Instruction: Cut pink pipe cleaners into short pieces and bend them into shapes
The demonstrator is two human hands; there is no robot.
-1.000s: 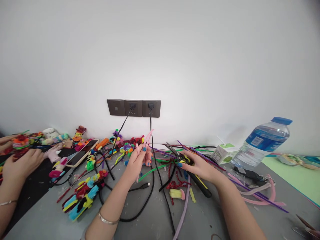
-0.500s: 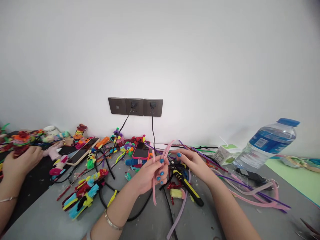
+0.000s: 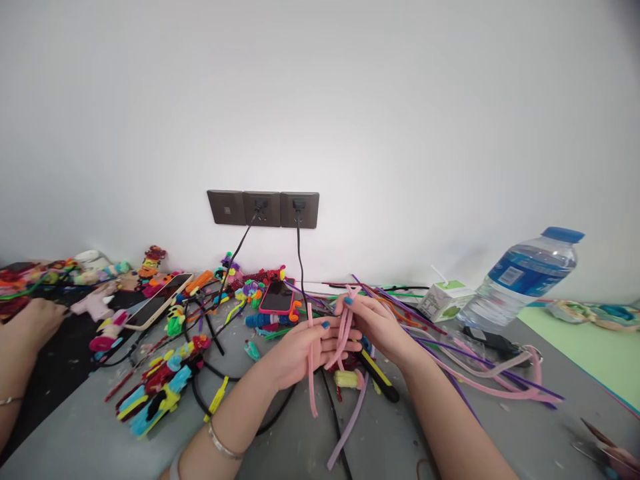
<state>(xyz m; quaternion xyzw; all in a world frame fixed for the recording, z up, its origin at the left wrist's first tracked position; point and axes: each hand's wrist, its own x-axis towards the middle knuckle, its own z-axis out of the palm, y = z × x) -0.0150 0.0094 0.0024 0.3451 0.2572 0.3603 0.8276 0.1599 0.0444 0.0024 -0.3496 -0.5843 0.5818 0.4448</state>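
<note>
I see the grey tabletop (image 3: 90, 433) running along the white wall, crowded as before with cords and craft pieces. The water bottle (image 3: 520, 280) lies on its side at the right, with the small carton (image 3: 445, 300) just beside it. A phone in a pink case (image 3: 277, 297), hidden behind my left hand a second ago, now shows below the wall sockets (image 3: 263, 209). The yellow-handled pliers (image 3: 377, 377) lie under my right wrist. My left hand (image 3: 300, 350) has swung in and is curled around a pink pipe cleaner (image 3: 313, 373), which hangs below the palm. My right hand (image 3: 383, 327) has left the pliers and now pinches the pipe cleaner's upper loops, touching the left fingers.
</note>
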